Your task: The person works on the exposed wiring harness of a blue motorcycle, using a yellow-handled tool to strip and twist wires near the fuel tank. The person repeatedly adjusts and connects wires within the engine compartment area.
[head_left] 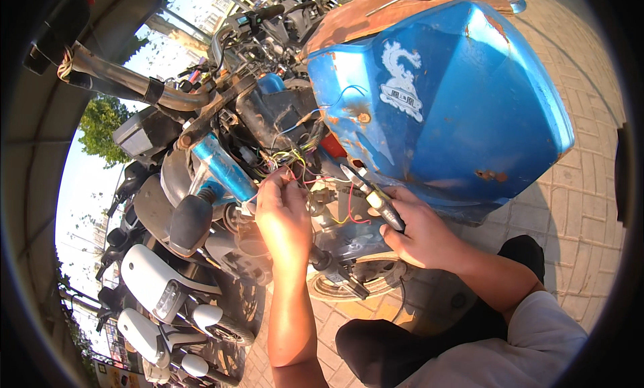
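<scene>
Looking down on the stripped front end of a blue scooter, wiring exposed, parked scooters crowding the 8 o'clock corner

Left hand [285, 217] at centre, fingers pinched narrow around thin coloured wires [300, 165] just above it at 12 o'clock; red [350, 203] and yellow strands loop toward 3 o'clock

Right hand [419, 233] at 3 o'clock of the left, closed around a pen-shaped tester [376, 199] with black and yellow body, tip angled toward 10 o'clock and ending close beside the wire bundle; contact with a wire too small to tell

Dented blue front panel [463, 99], rust-spotted, hanging open at 1 o'clock, a blue wire trailing across it

Blue fork tube [225, 166] at 10 o'clock of the left hand; handlebar [127, 82] reaching to the upper left

Paved brick ground [577, 207] at right; dark trouser knee at 6 o'clock

Judged for a clean probe: best to isolate one strand between the pinching fingers, keep neighbours clear, steady the tester hand against the frame, touch only bare metal
</scene>
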